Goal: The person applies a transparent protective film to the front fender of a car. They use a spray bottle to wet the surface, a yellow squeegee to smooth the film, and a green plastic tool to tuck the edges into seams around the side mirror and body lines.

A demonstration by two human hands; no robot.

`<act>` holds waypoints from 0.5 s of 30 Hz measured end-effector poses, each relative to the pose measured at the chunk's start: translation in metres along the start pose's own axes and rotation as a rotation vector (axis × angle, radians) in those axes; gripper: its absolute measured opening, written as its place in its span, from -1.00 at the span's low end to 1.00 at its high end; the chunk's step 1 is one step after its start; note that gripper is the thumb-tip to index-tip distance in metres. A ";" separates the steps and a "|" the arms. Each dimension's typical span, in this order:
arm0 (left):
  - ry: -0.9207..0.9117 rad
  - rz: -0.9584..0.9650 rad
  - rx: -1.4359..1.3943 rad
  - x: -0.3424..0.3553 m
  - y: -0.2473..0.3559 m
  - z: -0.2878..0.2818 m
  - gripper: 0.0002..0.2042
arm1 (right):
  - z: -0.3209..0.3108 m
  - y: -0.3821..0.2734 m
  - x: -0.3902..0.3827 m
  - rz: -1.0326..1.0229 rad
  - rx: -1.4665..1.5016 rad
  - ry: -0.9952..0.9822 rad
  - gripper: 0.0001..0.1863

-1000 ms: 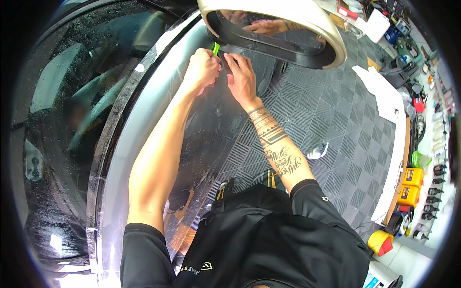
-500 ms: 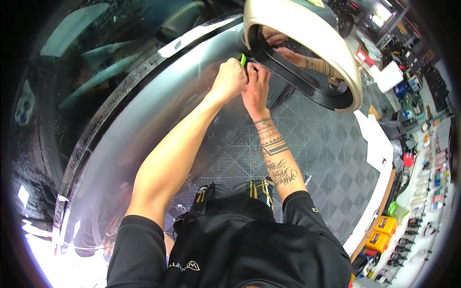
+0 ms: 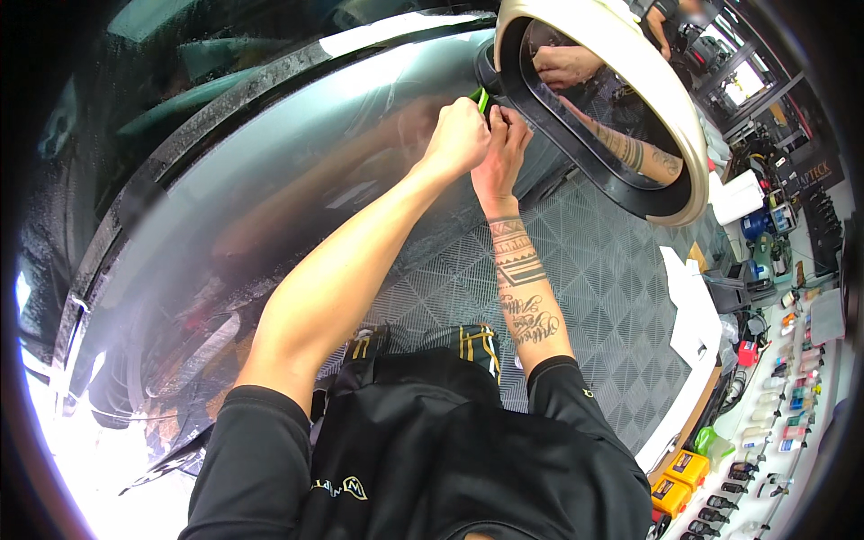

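My left hand (image 3: 457,135) is closed on a thin bright green tool (image 3: 481,97) at the base of the car's side mirror (image 3: 675,153), which has a pale gold rim and black inner trim. My right hand (image 3: 499,157) is just right of and behind it, fingers bent against the dark area under the mirror; whether they hold anything is hidden. Both hands are by the glossy dark door panel (image 3: 270,162), which shows wet-looking film and reflections. The mirror glass reflects hands and a tattooed forearm.
Dark car windows (image 3: 189,72) with droplets lie left. Grey tiled flooring (image 3: 612,306) is below. On the right are white sheets (image 3: 693,333), yellow cases (image 3: 684,477) and a white rack (image 3: 783,396) of bottles and tools. Another person (image 3: 661,22) is at the top right.
The view has swung, so the mirror and both hands sit further right in it. My hands stay at the mirror's base with the green tool. Another person has come into view at the top right.
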State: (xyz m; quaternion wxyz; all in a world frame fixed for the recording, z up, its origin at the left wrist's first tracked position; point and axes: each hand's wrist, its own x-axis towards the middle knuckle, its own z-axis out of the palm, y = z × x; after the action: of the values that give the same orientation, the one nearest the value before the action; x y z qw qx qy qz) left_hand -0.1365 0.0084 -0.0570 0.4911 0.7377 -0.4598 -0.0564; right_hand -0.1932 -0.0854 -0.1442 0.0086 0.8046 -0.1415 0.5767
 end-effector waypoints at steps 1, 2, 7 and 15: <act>0.025 0.004 0.000 -0.002 -0.002 0.004 -0.77 | 0.001 0.003 -0.002 -0.007 0.008 0.003 -0.44; 0.052 0.002 0.003 -0.006 -0.006 0.006 -0.77 | 0.004 0.004 -0.004 -0.015 0.011 -0.005 -0.44; 0.191 0.011 -0.019 -0.019 -0.024 0.021 -0.77 | 0.008 0.011 -0.018 -0.027 0.008 -0.094 -0.43; 0.365 -0.066 -0.182 -0.015 -0.037 0.051 -0.76 | -0.033 0.010 -0.038 0.112 0.153 -0.121 -0.58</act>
State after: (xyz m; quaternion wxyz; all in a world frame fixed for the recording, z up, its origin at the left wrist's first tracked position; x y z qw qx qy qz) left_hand -0.1496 -0.0113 -0.1173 0.6287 0.7030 -0.3316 0.0208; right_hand -0.2371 -0.0809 -0.1697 -0.0939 0.8271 -0.1422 0.5356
